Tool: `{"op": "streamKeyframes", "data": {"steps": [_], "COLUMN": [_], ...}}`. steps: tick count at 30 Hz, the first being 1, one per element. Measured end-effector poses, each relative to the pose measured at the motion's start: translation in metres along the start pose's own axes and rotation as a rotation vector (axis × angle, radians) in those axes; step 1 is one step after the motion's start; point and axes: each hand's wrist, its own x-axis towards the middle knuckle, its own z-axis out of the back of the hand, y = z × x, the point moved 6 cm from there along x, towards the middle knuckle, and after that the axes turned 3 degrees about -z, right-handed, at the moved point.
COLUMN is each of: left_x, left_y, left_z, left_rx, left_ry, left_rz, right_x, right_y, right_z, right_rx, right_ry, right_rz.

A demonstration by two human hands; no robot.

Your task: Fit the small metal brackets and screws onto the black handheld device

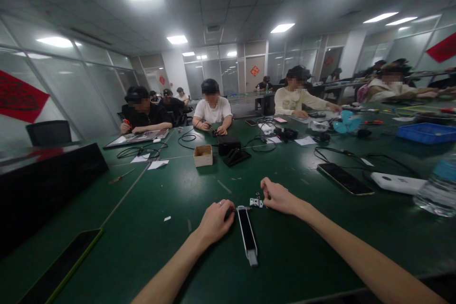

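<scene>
Device [246, 230] lies toward surface's [135, 228] near edge; work looks partway, bits [257, 194] still loose. Left hand [215, 218] curled at device, right hand [280, 198] by plate [255, 202]; can't tell either grip.

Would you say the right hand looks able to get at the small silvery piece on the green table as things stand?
Most likely yes: the right hand is right beside the small silvery piece, and nothing visible seems to block the way.
</scene>
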Motion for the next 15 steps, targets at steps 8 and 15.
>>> {"op": "streamKeyframes", "data": {"steps": [8,15], "left_x": [-0.002,-0.009], "left_y": [-0.010,-0.034], "left_z": [0.014,0.017], "left_rx": [0.036,0.053], "left_ry": [-0.170,-0.219], "left_rz": [-0.065,-0.375], "right_x": [-0.016,-0.037], "right_y": [0.043,0.083], "right_z": [0.001,-0.025], "right_rx": [0.079,0.127], "right_ry": [-0.252,-0.340], "right_rz": [0.314,0.724]}}
